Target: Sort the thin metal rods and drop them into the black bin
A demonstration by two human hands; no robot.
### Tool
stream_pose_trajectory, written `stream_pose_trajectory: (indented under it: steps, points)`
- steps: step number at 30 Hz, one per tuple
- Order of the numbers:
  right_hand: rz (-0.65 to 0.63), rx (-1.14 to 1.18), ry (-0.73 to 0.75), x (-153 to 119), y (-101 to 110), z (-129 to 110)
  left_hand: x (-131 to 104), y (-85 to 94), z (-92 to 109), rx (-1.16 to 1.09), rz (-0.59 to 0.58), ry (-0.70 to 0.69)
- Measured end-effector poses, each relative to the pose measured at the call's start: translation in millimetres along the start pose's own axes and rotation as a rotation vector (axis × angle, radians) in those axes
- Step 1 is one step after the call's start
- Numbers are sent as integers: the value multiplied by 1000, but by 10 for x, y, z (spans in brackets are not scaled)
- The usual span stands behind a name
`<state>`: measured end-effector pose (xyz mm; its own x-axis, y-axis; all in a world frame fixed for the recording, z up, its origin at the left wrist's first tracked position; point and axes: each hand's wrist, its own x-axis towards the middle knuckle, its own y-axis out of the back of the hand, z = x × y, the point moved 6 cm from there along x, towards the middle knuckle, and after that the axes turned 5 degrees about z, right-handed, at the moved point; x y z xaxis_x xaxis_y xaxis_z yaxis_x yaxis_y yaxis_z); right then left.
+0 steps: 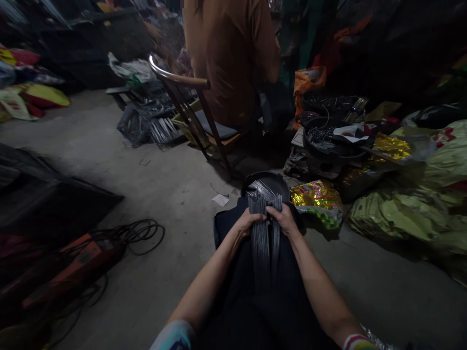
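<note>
My left hand (248,221) is closed round a thick bundle of thin grey metal rods (260,243), its thumb lying across the front. In my right hand (285,219) is a thinner bundle of the same rods (276,248), pinched between thumb and fingers. The two bundles stand side by side over my dark-covered lap, a narrow gap between them. Just beyond my hands is a round black basin (275,182), where more loose rods (260,186) lie. The fingers behind the bundles are mostly hidden.
A person in a brown top (226,63) sits ahead on a wooden chair (178,80). To the right are a gold packet (317,197), pale sacks (394,214) and black basins of metal pieces (328,138). Black cable (146,236) coils beside an orange tool (78,262) on the left.
</note>
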<state>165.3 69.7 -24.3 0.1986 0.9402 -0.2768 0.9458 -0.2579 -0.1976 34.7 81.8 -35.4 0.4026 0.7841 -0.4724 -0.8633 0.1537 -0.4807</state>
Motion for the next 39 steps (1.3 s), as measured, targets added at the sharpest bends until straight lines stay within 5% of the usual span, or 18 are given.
stream_pose_trajectory:
  steps: [39]
  points:
    - [24, -40, 25, 43, 30, 18, 43, -21, 7, 28, 8, -87]
